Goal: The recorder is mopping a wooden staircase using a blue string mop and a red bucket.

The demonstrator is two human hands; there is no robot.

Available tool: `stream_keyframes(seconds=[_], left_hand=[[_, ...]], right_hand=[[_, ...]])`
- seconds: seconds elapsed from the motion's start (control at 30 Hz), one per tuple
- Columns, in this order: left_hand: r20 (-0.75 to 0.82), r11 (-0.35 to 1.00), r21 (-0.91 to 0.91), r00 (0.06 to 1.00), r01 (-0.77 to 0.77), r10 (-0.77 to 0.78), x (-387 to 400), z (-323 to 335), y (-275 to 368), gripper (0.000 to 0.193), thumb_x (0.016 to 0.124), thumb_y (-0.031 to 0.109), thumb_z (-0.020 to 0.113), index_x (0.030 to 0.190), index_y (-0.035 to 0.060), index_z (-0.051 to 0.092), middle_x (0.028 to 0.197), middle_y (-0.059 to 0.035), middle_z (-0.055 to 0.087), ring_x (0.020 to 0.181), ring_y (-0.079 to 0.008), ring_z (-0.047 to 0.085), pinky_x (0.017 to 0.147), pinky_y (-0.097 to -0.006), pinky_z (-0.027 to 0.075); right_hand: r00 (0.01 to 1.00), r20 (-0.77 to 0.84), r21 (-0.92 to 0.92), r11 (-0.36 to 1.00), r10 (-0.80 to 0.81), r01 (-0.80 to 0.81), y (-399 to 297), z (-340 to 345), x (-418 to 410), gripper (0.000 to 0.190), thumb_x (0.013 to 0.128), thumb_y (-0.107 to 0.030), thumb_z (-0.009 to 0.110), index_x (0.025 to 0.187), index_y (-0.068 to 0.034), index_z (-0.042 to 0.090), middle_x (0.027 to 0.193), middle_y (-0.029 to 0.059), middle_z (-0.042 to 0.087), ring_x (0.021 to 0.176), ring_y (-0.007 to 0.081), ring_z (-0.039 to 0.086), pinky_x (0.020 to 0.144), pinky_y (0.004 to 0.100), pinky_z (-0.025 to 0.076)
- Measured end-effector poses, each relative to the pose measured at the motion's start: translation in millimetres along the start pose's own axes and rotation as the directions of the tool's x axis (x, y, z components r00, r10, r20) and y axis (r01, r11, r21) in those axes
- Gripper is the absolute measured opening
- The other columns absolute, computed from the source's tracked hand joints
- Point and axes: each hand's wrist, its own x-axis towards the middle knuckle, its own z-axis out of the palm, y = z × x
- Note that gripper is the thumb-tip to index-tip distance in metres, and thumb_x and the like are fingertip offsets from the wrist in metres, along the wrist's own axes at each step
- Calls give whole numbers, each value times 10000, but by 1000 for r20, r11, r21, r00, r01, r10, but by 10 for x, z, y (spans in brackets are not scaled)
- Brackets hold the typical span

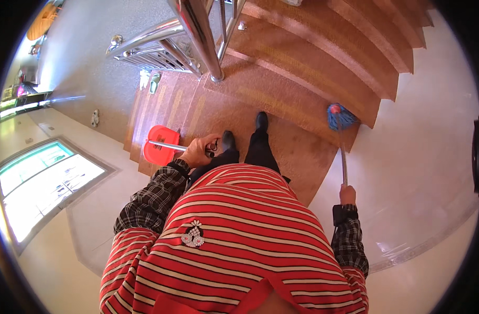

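Note:
My right hand [347, 195] grips the metal pole [344, 165] of a mop. Its blue strands [340, 119], gathered under a red cap, rest on a stair step [302, 119] near the wall end. My left hand [198, 152] is closed around the metal handle [166, 145] of a red long-handled dustpan [160, 156]. The pan hangs or rests over the steps on my left; which of the two is unclear. Dark and brown rounded ends [211, 151] poke out by my left fingers. My dark shoes [262, 121] stand on a brown landing [298, 157].
Brown stairs [318, 51] rise ahead to the right, and more steps [166, 102] descend on the left. A stainless steel railing post [202, 43] stands ahead. Green slippers [154, 83] lie beside the lower railing. A white wall [412, 157] borders the right; a bright window [52, 184] is left.

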Motion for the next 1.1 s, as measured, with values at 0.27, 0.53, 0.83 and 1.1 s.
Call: stream_keyframes(seconds=[0.27,0.53,0.83,1.1], left_hand=[[-40,999,-44,999,6,-8,-173,-13,-281,464,597,23,551,1054,69,480,713,-128,554,679,-289,563,615,-325,443],[-97,997,-73,995,2,-9,-436,-19,-389,500,579,-5,527,1069,67,464,660,-109,534,651,-293,555,578,-358,429],[-131,999,-47,991,20,-26,-786,-63,-175,548,532,-17,550,1065,75,463,648,-79,513,636,-267,540,570,-340,422],[-125,999,-35,992,22,-26,-795,50,-311,493,587,36,601,1068,68,499,643,-103,515,578,-249,524,563,-314,433]], right_hand=[[970,24,-105,965,-241,242,-825,-238,-258,329,812,-302,492,769,22,527,736,225,580,715,377,568,626,454,450],[877,117,-298,826,-466,478,-1533,-809,-515,275,805,-271,503,795,4,512,741,206,584,722,349,579,630,436,453],[660,151,-128,647,-736,752,-2356,-713,-470,269,809,-240,481,803,26,523,737,216,567,709,367,562,615,437,436],[652,126,174,664,-747,727,-2971,-81,-736,277,775,-228,525,749,38,602,718,235,584,684,354,589,604,424,459]])
